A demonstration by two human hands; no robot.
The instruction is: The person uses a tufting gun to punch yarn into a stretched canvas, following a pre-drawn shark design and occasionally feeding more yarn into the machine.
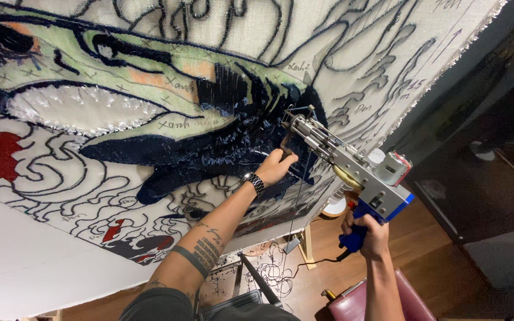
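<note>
Seat: a dark red padded chair (382, 303) sits lowest in my view, on the brown wooden floor (441, 249).

Right hand: my right hand (367, 233) has its grip clenched around the blue handle of the grey metal tufting gun (352, 163), below the gun's body.

Gun: it slants up and to the left, its thin needle end (295, 122) touching the cloth at the edge of the dark navy patch; a black cord (322, 260) hangs from the handle toward the floor.

Left hand: my left hand (276, 166), with a dark metal wristwatch (253, 182) on the wrist, is closed on the gun's front handle just behind the needle end; I think the fingers wrap it fully, though the handle hides most of them.

Cloth: the large cream tufting cloth (257, 30), stretched upright, carries black outline drawing and filled yarn areas in dark navy (209, 154), pale green (150, 71), white (72, 110) and red (6, 156).

Behind: a dark glossy wall panel (483, 154) stands to the right of the cloth.
</note>
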